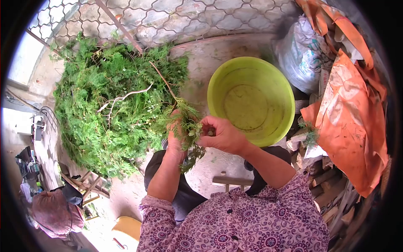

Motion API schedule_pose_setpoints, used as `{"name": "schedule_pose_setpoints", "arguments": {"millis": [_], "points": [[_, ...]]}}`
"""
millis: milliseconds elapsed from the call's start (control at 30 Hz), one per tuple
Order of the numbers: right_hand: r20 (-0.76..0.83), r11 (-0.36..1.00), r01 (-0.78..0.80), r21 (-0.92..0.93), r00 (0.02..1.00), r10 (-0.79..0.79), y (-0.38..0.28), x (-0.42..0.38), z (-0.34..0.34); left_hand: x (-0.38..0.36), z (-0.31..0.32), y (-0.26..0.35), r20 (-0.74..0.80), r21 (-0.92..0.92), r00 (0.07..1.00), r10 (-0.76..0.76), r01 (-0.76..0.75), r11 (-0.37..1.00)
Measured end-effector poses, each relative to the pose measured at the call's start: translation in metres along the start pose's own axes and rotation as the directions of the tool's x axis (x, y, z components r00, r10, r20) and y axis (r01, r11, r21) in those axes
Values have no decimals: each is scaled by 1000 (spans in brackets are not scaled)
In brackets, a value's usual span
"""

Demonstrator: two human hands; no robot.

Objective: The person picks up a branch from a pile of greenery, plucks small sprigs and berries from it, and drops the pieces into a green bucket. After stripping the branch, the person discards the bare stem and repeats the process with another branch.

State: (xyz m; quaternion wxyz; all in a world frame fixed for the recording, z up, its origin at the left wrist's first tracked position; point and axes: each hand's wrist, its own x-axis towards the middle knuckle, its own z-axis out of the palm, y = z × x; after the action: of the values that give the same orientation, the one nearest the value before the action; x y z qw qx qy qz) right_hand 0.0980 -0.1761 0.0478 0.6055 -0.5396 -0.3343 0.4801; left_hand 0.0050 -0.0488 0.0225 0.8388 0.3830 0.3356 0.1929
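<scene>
My left hand [175, 128] is closed around a leafy evergreen branch [191, 119], whose bare brown stem points up and away from me. Flat green sprays hang down past my wrist. At the right side of these sprays, my right hand [226, 136] is curled, thumb and forefinger pinched against the foliage. A small round cone [211, 132] shows in the hollow of its fingers. Just beyond my right hand stands a yellow-green plastic basin [252, 71], with dark specks on its bottom. A large heap of cut evergreen branches [113, 96] lies to the left.
Wavy wire mesh [168, 17] runs along the far side. Right of the basin are a stuffed plastic sack [298, 54], an orange sheet [344, 126] and stacked firewood [327, 185]. A small wooden stool [231, 181] is between my legs. A yellow object [126, 227] lies at lower left.
</scene>
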Motion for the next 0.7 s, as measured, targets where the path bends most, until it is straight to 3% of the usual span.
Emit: {"name": "schedule_pose_setpoints", "arguments": {"millis": [67, 267, 333, 400, 533, 600, 633, 700], "points": [[-164, 968, 25, -250, 984, -67, -2, -2, 3, 6, -1, -5, -21, 0, 1000, -3, 3, 1000], [-214, 895, 126, -428, 948, -236, -1, -2, 0, 11, 0, -7, -23, 13, 999, -26, 26, 1000], [-219, 910, 131, -394, 948, -232, 1, -2, -2, 14, -2, -9, -40, -4, 997, -72, 71, 997], [-221, 923, 139, -360, 948, -229, 0, -1, -3, 16, -4, -11, -13, 24, 1000, 2, -1, 1000], [-213, 824, 214, -525, 904, -370, -2, 0, -4, 18, -4, -11, -39, 50, 999, -34, 36, 998], [-203, 788, 225, -573, 892, -403, -2, 1, -5, 24, -10, -14, -5, 3, 988, -154, 154, 988], [-259, 846, 195, -496, 897, -359, -2, 1, -6, 25, -8, -14, -3, 3, 988, -154, 154, 988], [-310, 894, 165, -416, 899, -310, 0, 4, -12, 22, -2, -13, 143, -121, 986, -81, 99, 988]]}}
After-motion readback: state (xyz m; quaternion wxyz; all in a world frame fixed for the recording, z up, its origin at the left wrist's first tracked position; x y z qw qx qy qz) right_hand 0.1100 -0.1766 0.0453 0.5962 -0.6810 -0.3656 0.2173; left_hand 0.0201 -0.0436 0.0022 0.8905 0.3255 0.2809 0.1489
